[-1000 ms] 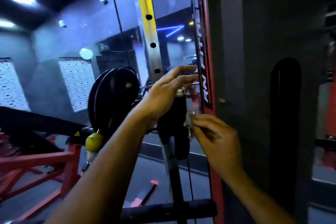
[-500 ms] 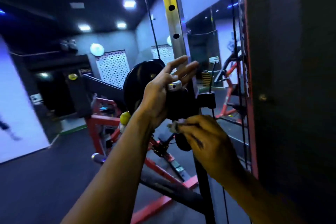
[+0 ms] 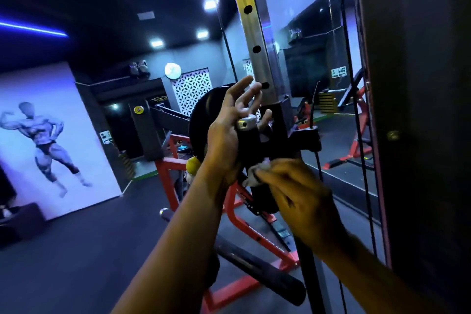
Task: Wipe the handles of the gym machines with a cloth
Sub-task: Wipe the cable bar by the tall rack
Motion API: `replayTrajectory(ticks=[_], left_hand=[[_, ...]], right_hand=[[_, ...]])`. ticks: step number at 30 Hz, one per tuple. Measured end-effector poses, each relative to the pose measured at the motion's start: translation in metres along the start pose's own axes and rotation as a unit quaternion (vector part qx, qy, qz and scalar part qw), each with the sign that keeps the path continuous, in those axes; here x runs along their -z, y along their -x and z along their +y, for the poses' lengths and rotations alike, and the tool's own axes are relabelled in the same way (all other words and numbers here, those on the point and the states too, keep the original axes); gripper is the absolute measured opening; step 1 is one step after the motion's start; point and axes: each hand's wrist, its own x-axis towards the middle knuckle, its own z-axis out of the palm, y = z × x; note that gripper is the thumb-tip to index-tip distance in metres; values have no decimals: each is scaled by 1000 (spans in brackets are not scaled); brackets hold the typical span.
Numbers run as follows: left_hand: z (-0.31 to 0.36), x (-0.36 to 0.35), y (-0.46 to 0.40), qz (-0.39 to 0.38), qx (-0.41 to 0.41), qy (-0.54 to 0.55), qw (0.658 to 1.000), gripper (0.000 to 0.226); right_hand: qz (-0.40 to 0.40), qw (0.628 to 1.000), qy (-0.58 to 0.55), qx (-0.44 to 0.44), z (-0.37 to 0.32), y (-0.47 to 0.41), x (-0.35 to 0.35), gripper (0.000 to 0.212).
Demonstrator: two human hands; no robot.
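Observation:
A black handle with a silver end cap hangs upright beside the steel upright post of a cable machine. My left hand rests its palm against the handle's left side, fingers spread and straight. My right hand, blurred, pinches a small pale cloth and holds it against the lower part of the handle. The handle's bottom end is hidden behind my right hand.
A black weight plate on a red frame stands just behind the handle. A black padded bar lies low in front. Cables run down on the right beside a dark column. Dark floor spreads to the left.
The view has swung left and nearer to the handle. My right hand with the cloth has slid a little down the handle; my left hand stays against it with fingers spread.

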Motion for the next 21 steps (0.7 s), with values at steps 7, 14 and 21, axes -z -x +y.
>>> replayTrajectory(ticks=[7,14,21], left_hand=[[-6,-3,-3,22,-38,32,998,52],[-8,-1,-4,43,-48,22,998,55],[-7,-5,-2,52,-44,30,997,58]], right_hand=[[83,995,-13,-59,15,-66,1,21],[25,1000,-17,-9,6,-11,-1,15],[75,988,-86,-104,17,-50,9,38]])
